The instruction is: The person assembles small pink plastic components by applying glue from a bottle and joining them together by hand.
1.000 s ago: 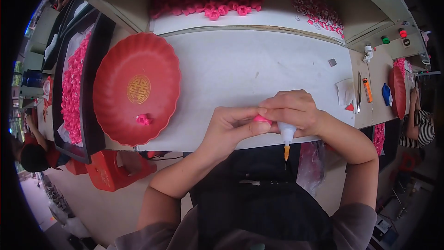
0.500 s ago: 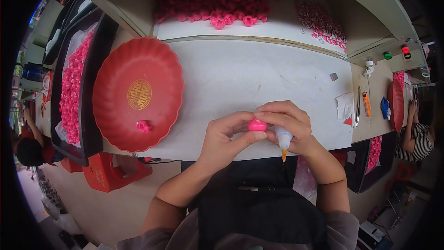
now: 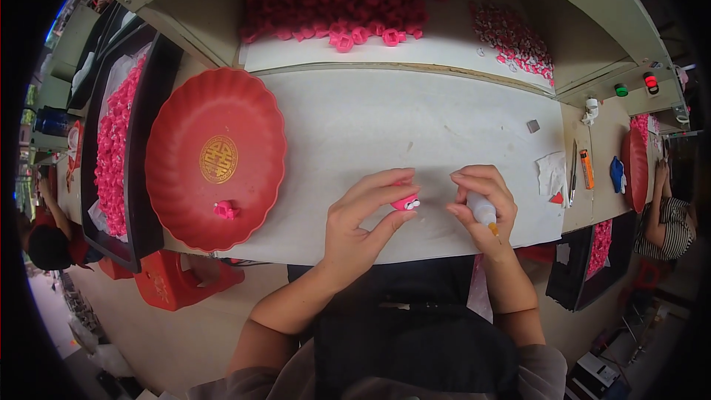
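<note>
My left hand [image 3: 361, 216] pinches a small pink plastic piece [image 3: 404, 201] with white bits on its right side, between thumb and fingers. To its right, my right hand [image 3: 498, 204] is wrapped round a white glue bottle [image 3: 483, 210] with an amber needle tip that points down toward me. The thumb and forefinger of that hand are a little apart, and I cannot make out anything between them. A gap separates the two hands over the white sheet [image 3: 355, 126]. At the left, a scalloped red plate [image 3: 252, 118] bears one pink piece [image 3: 225, 210].
A shelf holds a heap of pink pieces [image 3: 333, 0] and a pile of small pink-and-white parts [image 3: 511, 37]. Black trays with pink pieces [image 3: 115, 141] stand left and right. Near the right edge lie a small metal block [image 3: 533, 126], torn paper [image 3: 550, 172] and an orange knife [image 3: 586, 169].
My hands have moved apart, the right one going right with the bottle. The pink piece in my left hand has turned, and white bits now show on it.
</note>
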Motion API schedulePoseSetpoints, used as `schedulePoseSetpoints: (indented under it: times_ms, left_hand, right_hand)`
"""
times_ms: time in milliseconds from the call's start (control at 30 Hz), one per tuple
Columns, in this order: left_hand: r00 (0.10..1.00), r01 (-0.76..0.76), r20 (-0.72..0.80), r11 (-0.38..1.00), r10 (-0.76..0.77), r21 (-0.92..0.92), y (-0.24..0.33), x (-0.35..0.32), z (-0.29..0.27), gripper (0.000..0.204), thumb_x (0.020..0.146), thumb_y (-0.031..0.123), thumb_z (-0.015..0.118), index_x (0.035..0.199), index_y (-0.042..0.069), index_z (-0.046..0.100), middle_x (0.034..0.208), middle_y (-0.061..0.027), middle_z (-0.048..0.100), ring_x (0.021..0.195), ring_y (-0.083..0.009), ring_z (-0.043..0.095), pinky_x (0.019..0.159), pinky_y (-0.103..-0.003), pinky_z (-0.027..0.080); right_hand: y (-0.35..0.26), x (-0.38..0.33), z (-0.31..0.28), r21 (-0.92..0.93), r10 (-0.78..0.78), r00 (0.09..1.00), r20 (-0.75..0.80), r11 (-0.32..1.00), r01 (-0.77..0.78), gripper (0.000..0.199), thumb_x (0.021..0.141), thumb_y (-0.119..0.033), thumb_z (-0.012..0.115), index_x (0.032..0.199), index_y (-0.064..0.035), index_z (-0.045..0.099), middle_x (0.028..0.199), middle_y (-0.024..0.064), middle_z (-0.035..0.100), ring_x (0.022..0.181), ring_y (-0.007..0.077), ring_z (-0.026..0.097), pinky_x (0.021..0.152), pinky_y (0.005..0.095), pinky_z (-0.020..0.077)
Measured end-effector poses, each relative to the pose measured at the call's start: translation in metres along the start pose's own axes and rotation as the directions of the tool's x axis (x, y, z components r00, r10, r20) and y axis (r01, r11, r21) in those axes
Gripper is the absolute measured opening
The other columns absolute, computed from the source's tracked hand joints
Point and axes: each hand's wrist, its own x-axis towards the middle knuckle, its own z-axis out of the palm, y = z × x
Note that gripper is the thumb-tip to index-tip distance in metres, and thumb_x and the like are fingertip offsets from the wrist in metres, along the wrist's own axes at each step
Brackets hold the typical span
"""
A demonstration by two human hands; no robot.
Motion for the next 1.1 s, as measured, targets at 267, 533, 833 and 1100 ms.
schedulePoseSetpoints:
  times_ms: [267, 533, 833, 1100]
  left_hand:
    - [0.985, 0.171, 0.049, 0.972, -0.165, -0.164, 0.0, -0.002, 0.001, 0.028, 0.07, -0.007, 0.061, 0.097, -0.002, 0.057, 0.103, -0.0152, 0.055, 0.097, -0.0203, 0.054, 0.081, -0.029, 0.044]
    - [1.0, 0.019, 0.021, 0.996, -0.018, -0.091, -0.004, -0.002, 0.001, 0.027, 0.072, -0.002, 0.062, 0.099, -0.002, 0.057, 0.1, -0.0118, 0.057, 0.092, -0.0176, 0.055, 0.081, -0.028, 0.044]
    - [0.968, 0.251, 0.076, 0.904, -0.24, -0.345, -0.001, -0.008, 0.004, 0.028, 0.072, 0.001, 0.063, 0.1, 0.0, 0.057, 0.1, -0.0094, 0.058, 0.092, -0.0157, 0.055, 0.083, -0.028, 0.043]
    - [0.998, 0.055, 0.035, 0.975, -0.048, -0.215, -0.009, -0.007, 0.001, 0.028, 0.073, -0.007, 0.059, 0.1, -0.002, 0.055, 0.106, -0.0155, 0.053, 0.099, -0.0191, 0.052, 0.084, -0.029, 0.042]
  right_hand:
    - [0.005, -0.005, 0.003, 0.04, 0.037, 0.999, -0.015, 0.999, -0.036, 0.03, 0.066, 0.0, 0.068, 0.094, -0.0016, 0.059, 0.096, 0.0107, 0.053, 0.064, 0.0114, 0.051, 0.059, 0.0222, 0.0433]
    - [0.01, -0.009, 0.006, 0.037, 0.042, 0.999, -0.014, 0.998, -0.042, 0.029, 0.065, 0.0, 0.068, 0.093, -0.0015, 0.059, 0.095, 0.0106, 0.054, 0.064, 0.0118, 0.051, 0.059, 0.0223, 0.0436]
    - [0.014, -0.012, 0.007, 0.028, 0.071, 0.997, -0.019, 0.997, -0.071, 0.029, 0.064, 0.001, 0.069, 0.091, -0.0018, 0.059, 0.094, 0.0101, 0.054, 0.065, 0.0123, 0.052, 0.059, 0.0223, 0.0436]
    - [0.012, -0.01, 0.01, 0.061, 0.108, 0.994, -0.005, 0.992, -0.107, 0.029, 0.064, 0.001, 0.069, 0.091, -0.0023, 0.06, 0.093, 0.0098, 0.054, 0.064, 0.0122, 0.052, 0.059, 0.0223, 0.0433]
